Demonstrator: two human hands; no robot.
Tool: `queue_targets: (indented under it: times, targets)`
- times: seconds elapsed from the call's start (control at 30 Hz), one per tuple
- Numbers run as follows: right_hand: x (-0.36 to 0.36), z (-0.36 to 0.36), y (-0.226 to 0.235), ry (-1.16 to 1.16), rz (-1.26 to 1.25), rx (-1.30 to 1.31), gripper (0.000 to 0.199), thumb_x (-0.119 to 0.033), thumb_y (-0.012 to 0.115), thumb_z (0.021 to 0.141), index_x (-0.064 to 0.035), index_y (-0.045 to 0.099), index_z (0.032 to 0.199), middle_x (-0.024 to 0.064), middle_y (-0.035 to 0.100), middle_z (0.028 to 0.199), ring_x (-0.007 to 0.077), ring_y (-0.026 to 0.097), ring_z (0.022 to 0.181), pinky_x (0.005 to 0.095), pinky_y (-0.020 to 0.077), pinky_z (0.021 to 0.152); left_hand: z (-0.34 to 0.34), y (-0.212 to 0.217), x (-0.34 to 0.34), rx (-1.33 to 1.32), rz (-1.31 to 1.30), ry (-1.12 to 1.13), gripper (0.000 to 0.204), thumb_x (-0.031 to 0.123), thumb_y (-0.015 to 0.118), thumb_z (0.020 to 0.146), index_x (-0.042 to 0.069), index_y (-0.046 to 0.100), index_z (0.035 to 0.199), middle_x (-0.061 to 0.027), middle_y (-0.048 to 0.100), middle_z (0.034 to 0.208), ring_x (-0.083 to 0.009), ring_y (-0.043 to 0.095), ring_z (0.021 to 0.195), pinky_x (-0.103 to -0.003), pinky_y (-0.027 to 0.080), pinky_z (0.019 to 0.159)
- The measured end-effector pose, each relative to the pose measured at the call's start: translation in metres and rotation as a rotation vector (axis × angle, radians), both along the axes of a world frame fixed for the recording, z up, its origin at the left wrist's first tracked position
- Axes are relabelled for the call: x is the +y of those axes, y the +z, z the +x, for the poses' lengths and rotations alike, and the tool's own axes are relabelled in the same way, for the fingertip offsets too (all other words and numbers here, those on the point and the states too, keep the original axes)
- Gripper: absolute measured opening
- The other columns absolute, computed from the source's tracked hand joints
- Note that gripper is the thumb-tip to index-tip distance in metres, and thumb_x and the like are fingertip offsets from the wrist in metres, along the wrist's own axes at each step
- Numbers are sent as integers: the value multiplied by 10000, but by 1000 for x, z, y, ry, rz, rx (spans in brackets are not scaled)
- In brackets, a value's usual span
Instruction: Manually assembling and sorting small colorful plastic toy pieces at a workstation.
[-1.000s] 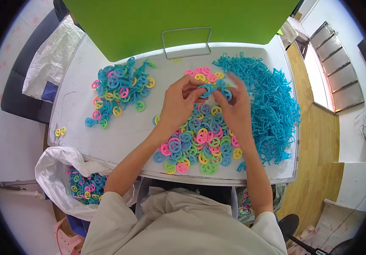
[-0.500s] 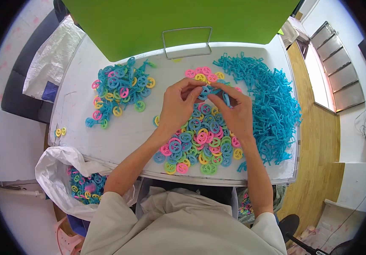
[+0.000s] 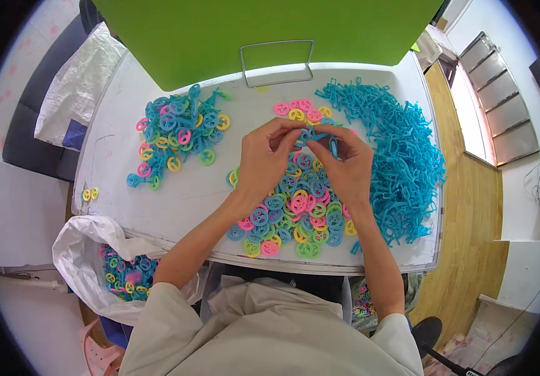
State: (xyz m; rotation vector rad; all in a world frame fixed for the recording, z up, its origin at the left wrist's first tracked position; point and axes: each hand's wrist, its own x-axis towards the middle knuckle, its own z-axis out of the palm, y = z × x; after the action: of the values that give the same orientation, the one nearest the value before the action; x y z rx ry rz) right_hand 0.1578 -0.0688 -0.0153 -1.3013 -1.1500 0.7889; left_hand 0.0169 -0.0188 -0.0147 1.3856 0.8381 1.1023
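Observation:
Over the middle of the white table, my left hand (image 3: 266,155) pinches a small blue plastic wheel (image 3: 304,136) between thumb and fingertips. My right hand (image 3: 349,164) is closed on a blue plastic clip-like piece (image 3: 333,146), whose end meets the wheel; fingers hide part of both. Beneath the hands spreads a heap of loose spoked wheels (image 3: 299,204) in blue, pink, green and yellow. To the right lies a large pile of blue clip-like pieces (image 3: 405,175). On the left is a smaller heap of blue pieces with wheels on them (image 3: 182,125).
A green panel (image 3: 270,37) with a wire handle (image 3: 277,42) stands along the table's far side. Two yellow wheels (image 3: 90,194) lie near the left edge. Below the near left edge hangs a white sack (image 3: 79,250) holding blue pieces and coloured wheels.
The blue wheel in my fingers has turned, from facing up to nearly edge-on. My hands have barely shifted, and the heaps look the same.

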Motion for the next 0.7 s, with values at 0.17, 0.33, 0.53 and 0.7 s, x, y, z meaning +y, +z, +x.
queue_targets:
  times: [0.17, 0.33, 0.53, 0.7]
  targets:
    - [2, 3, -6, -2, 169, -90, 168, 78, 667, 796, 5, 588, 925, 63, 620, 959, 84, 565, 862, 221, 466, 740, -3, 5, 1, -104, -42, -99, 205, -8, 580, 883, -29, 601, 1086, -74, 662, 978, -136, 634, 914, -256, 527, 750]
    - [1, 5, -14, 33, 281, -140, 260, 107, 646, 796, -53, 447, 845, 95, 605, 1008, 115, 555, 929, 237, 466, 767, -6, 2, 0, 111, 34, -102, 255, -73, 587, 838, -31, 583, 1089, -95, 639, 1034, -155, 621, 957, -279, 525, 839]
    - [-1, 0, 12, 75, 257, 120, 276, 105, 658, 786, -38, 487, 949, 99, 624, 1004, 134, 585, 922, 244, 479, 787, -5, 3, 0, -15, 112, -56, 212, -78, 582, 828, -12, 608, 1028, -77, 656, 961, -136, 635, 869, -254, 516, 729]
    - [1, 11, 4, 46, 140, -99, 231, 91, 669, 775, -2, 584, 968, 77, 650, 971, 139, 615, 915, 267, 495, 820, -2, 8, -3, -60, 85, -60, 229, -129, 542, 811, -22, 607, 1003, -92, 632, 1022, -160, 637, 907, -268, 539, 779]
